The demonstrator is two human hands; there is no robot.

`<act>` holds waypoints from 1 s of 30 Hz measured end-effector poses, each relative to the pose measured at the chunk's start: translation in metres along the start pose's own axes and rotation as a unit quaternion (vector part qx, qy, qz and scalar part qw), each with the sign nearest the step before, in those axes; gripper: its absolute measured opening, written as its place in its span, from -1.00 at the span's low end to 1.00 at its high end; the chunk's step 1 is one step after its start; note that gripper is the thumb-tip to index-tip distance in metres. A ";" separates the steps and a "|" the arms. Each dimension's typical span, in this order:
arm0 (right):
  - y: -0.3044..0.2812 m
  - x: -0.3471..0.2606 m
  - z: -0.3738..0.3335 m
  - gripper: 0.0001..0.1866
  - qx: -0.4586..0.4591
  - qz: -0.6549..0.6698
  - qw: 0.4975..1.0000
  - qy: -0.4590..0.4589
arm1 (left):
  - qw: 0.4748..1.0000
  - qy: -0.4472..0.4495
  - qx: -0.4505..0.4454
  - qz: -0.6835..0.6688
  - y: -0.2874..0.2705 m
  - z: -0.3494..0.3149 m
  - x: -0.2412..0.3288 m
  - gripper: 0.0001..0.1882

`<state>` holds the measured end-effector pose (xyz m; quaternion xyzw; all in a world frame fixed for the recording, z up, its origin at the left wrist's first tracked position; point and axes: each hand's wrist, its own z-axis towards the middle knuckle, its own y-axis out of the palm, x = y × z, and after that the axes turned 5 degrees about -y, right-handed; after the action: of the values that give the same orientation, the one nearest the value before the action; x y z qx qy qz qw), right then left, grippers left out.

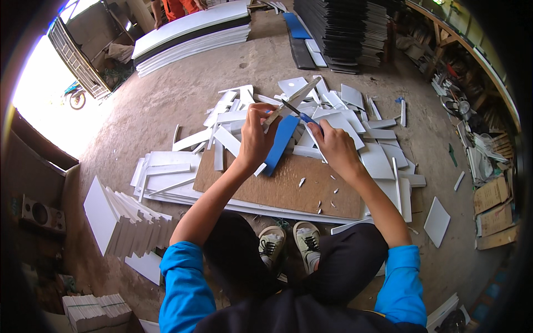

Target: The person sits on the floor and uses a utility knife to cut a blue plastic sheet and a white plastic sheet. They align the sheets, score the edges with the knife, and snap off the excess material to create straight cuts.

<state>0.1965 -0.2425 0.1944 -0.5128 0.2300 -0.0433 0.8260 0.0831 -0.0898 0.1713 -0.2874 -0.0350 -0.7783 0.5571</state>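
Observation:
My left hand is closed around the near end of a long, pale, tapered strip, which points up and away to the right. My right hand grips a knife with a blue handle and a dark blade. The blade lies across or against the strip close to my left fingers; whether it cuts in, I cannot tell. Below both hands is a brown wooden board, with small white shavings on it. A flat blue piece leans over the board's far edge, among many white offcuts.
White sheets lie beneath the board. Stacked white panels stand at the left. Large white sheets are piled at the back, beside a person in orange. A tall dark stack rises at the back right. Cardboard lies far right.

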 end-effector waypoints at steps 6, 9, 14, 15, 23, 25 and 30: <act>0.009 0.007 0.003 -0.47 0.011 -0.021 1.000 0.002 | 1.000 -0.006 -0.001 0.019 0.002 -0.002 0.004 -0.73; 0.016 0.011 0.007 -0.45 0.003 -0.037 0.999 0.012 | 1.000 -0.027 -0.012 0.005 0.003 -0.004 0.005 -0.73; 0.032 0.056 0.012 -0.42 -0.006 -0.022 0.992 0.124 | 0.996 -0.026 -0.087 -0.001 0.011 -0.012 0.017 -0.73; 0.035 0.061 0.009 -0.41 -0.028 -0.009 0.989 0.143 | 0.993 -0.059 -0.103 0.010 0.011 -0.011 0.019 -0.73; 0.053 0.083 0.001 -0.42 -0.091 0.144 0.970 0.175 | 0.947 -0.173 -0.245 0.117 0.002 -0.001 -0.004 -0.68; 0.060 0.085 -0.005 -0.45 -0.112 0.210 0.953 0.189 | 0.937 -0.156 -0.278 0.142 0.007 0.000 -0.017 -0.65; 0.090 0.092 -0.047 -0.51 -0.139 0.288 0.932 0.170 | 0.897 -0.152 -0.373 0.181 0.024 -0.005 -0.031 -0.66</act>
<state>0.2436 -0.2675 0.0684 -0.5193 0.5087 0.1423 0.6717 0.1090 -0.0744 0.1451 -0.5900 0.2263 -0.5671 0.5283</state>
